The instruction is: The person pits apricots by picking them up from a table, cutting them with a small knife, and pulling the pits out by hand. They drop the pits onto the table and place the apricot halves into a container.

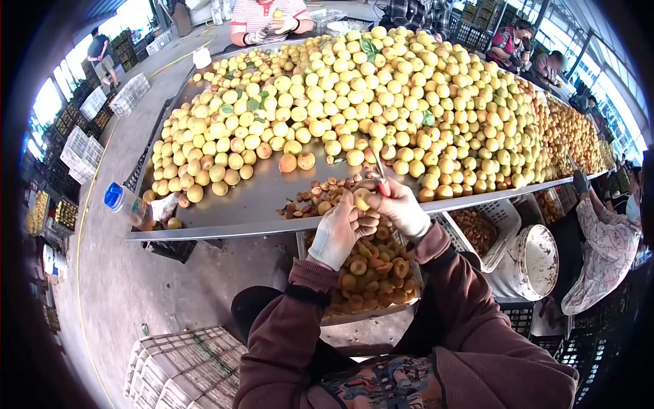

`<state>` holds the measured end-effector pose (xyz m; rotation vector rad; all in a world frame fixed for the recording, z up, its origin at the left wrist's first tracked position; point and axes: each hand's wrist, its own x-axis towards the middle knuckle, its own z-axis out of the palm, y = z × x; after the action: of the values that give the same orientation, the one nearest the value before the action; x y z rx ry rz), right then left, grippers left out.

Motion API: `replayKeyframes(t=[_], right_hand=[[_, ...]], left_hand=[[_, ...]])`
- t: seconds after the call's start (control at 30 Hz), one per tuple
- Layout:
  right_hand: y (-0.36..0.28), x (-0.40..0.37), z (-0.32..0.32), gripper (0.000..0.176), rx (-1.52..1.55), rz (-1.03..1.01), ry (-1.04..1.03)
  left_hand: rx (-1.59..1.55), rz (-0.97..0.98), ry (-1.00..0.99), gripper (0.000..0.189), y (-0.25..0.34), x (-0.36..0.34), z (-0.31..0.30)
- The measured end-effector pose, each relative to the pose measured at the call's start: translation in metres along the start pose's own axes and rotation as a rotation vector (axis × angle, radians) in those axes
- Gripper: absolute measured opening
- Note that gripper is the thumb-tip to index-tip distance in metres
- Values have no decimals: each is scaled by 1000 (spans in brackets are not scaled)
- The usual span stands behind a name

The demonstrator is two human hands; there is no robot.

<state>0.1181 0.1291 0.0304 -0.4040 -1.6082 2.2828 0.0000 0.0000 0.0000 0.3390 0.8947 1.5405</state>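
Observation:
In gloves, my two hands meet over the near edge of the metal table (262, 198). My left hand (338, 230) is closed on a yellow apricot (362, 198), fingertips around it. Closed on a small knife with a red handle (385, 187), my right hand (405, 210) is against the same fruit, and the blade points up and away. Whether the fruit is cut is hard to make out. Brown pits and scraps (320, 195) lie on the table just beyond my hands. Below them stands a crate of halved apricots (373, 273), partly hidden by my hands and sleeves.
A large heap of whole apricots (409, 88) covers much of the table. A blue-lidded plastic jar (121, 198) is at the left corner. To my right are a crate of pits (477, 228) and a white bucket (535, 262). Several other people sit around the table.

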Motion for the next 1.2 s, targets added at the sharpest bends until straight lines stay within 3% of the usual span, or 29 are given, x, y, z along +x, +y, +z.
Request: replayKeyframes(t=[0.03, 0.07, 0.17, 0.2, 0.3, 0.37, 0.43, 0.47, 0.57, 0.7, 0.87, 0.9, 0.97, 1.0, 1.07, 1.1, 1.13, 1.2], right_hand=[[3, -5, 6, 29, 82, -17, -72], [11, -8, 6, 29, -225, -138, 109], [7, -14, 33, 25, -180, -123, 198], [9, -14, 35, 22, -262, -246, 252], [10, -23, 42, 22, -211, -155, 93], [29, -18, 39, 22, -221, -258, 51], [24, -21, 40, 24, -203, -215, 41], [26, -22, 38, 24, -199, -212, 52], [28, -23, 33, 26, -169, -190, 72], [32, -25, 30, 27, -150, -218, 73], [45, -32, 26, 22, -185, -145, 148], [35, -38, 39, 19, -238, -268, 201], [65, -24, 20, 22, -63, -215, 145], [79, -14, 22, 28, -16, -293, 160], [110, 1, 3, 36, 182, -321, 61], [119, 4, -11, 40, 344, -282, -92], [154, 6, -36, 47, -107, -306, -22], [183, 12, -62, 46, -101, -288, 11]], left_hand=[[-54, 98, -17, 44, -2, -1, 1], [-105, 195, -31, 40, -3, -2, 2], [-47, 294, 49, 36, 14, -17, -7], [-88, 309, 62, 34, 14, -16, -10], [126, 439, 50, 32, 18, -18, -11], [16, 365, 60, 31, 23, -23, -2], [364, 608, 25, 36, 19, -23, 3], [242, 486, 69, 37, 19, -22, 7], [146, 402, -3, 37, 14, -18, 7], [87, 386, -40, 37, 7, -13, 3], [281, 483, 71, 32, 4, -12, 6], [530, 555, 158, 30, 10, -20, 14], [523, 610, 121, 27, 7, -11, 4], [599, 693, 184, 26, 8, -18, 7], [603, 756, 225, 30, -8, 3, -7], [635, 837, 274, 28, -11, 3, -6], [588, 824, 246, 26, -12, 2, -2], [713, 865, 255, 27, -8, -3, 0]])
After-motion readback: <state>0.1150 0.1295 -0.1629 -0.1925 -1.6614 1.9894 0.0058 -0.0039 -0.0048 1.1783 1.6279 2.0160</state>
